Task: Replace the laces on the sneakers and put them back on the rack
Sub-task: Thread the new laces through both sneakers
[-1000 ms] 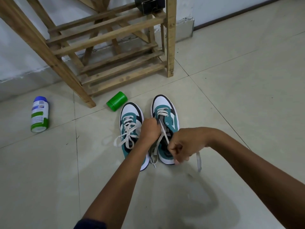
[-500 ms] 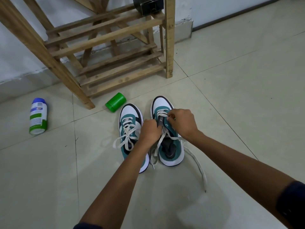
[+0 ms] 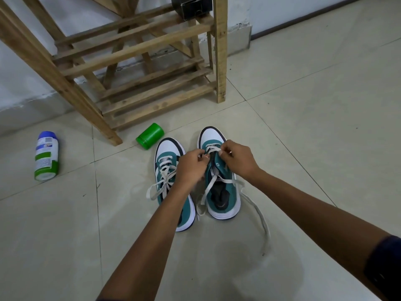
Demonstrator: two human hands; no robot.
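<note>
From my remote station I log two teal-and-white sneakers standing side by side on the tiled floor (image 3: 303, 148), toes pointing toward the wooden rack (image 3: 152, 83). The left sneaker (image 3: 167, 170) is fully laced, its bow loops spilling off its outer edge onto the tile. The right sneaker (image 3: 223, 192) is laced only near the toe; its lace (image 3: 258, 216) trails off the outer side and curls loosely across the floor toward the near side. The left hand (image 3: 191, 168) has its fingers curled at the inner edge of the right sneaker's upper, thumb and fingertips pinching at the lace by the lowest eyelets. The right hand (image 3: 236, 159) grips the opposite edge of the same upper, fingers curled and pinching the lace at the toe end. The two hands nearly meet over the tongue. A green cylindrical cap (image 3: 150, 136) lies on its side just beyond the left sneaker's toe, near the rack's front leg. A white, green and blue bottle (image 3: 46, 156) lies on its side well apart to the left. The rack's lower slats are bare where visible; a dark box (image 3: 191, 6) sits on an upper tier at the top edge of the frame. Open tile extends to the right of the sneakers and on the near side between the forearms
</note>
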